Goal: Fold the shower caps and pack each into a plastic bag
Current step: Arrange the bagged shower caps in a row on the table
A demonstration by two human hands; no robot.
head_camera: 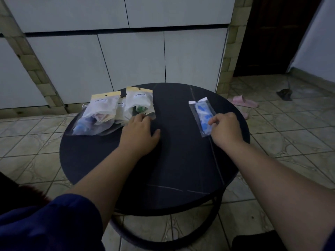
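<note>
A narrow clear plastic bag (200,113) with a folded blue-and-white shower cap inside lies on the right side of the round black table (163,160). My right hand (226,129) pinches the bag's near right edge between thumb and fingers. Several yellow-topped packets (108,109) with caps in them lie in a heap at the table's far left. One packet (138,102) holds something green. My left hand (139,133) lies flat on the table, its fingertips touching that packet's lower edge.
White cabinet doors (126,60) stand just behind the table. A pink slipper (243,101) lies on the tiled floor at the right, with a dark mop head (284,94) beyond it. A dark doorway (268,33) opens at the far right.
</note>
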